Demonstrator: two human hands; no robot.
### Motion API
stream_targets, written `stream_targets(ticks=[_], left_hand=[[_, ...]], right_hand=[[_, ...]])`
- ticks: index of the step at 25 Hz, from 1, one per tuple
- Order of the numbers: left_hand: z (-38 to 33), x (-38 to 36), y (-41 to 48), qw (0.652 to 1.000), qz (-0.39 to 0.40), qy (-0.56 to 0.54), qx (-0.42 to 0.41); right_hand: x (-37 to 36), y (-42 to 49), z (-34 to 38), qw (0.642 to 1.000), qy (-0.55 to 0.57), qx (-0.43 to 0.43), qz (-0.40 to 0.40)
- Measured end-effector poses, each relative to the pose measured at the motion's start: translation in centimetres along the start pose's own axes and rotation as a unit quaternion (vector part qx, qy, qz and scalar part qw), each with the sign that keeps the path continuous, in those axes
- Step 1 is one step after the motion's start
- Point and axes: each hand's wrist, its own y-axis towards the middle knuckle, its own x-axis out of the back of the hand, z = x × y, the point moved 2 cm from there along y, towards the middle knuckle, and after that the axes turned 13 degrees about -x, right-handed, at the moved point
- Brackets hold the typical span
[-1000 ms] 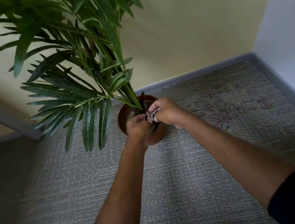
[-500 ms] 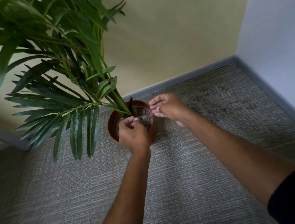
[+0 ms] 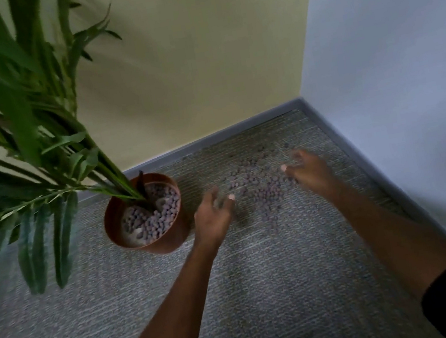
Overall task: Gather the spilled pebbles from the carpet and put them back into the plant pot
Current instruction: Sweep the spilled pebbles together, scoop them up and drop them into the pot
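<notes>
A brown round plant pot stands on the grey carpet, partly filled with grey-brown pebbles around the plant stems. Spilled pebbles lie scattered on the carpet to the pot's right, towards the room corner. My left hand hovers just right of the pot at the left edge of the spill, fingers spread, holding nothing. At the spill's right edge my right hand is low over the pebbles, fingers apart and blurred; nothing is visibly held.
Long green palm leaves hang over the left side and above the pot. A yellow wall and a pale blue-white wall meet in a corner behind the spill, with a grey skirting board along both.
Both hands left the pot, where they released pebbles, and moved right to the spill with fingers spread. The camera view swung right.
</notes>
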Motion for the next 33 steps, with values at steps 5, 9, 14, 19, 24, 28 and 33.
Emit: stream_targets(ticks=[5,9,14,19,24,28,33], left_hand=[[2.3,-2.1,2.6,0.997,0.047,0.068,0.010],[4.1,-3.0,6.1,0.984,0.092,0.152,-0.011],[5.5,-5.3,8.8,0.927,0.211,0.310,-0.012],[6.2,-8.7,6.6,0.910,0.206,0.331,-0.141],[5.0,-10.6,5.2,0.907,0.253,0.275,-0.192],[3.8,-9.7,5.3,0.922,0.234,0.198,-0.237],[4.2,-9.8,5.4,0.907,0.265,0.300,-0.135]], right_hand=[[3.8,4.8,-5.3,0.990,-0.142,-0.002,0.003],[3.1,6.2,-7.3,0.954,-0.296,-0.050,0.016],[-0.5,4.6,-8.0,0.937,-0.329,0.098,-0.062],[-3.8,3.3,-8.1,0.922,-0.318,0.200,-0.097],[-6.7,1.9,-8.2,0.935,-0.228,0.243,-0.120],[-6.3,2.4,-7.8,0.948,-0.159,0.237,-0.144],[-6.1,3.7,-7.3,0.944,-0.299,0.119,-0.070]])
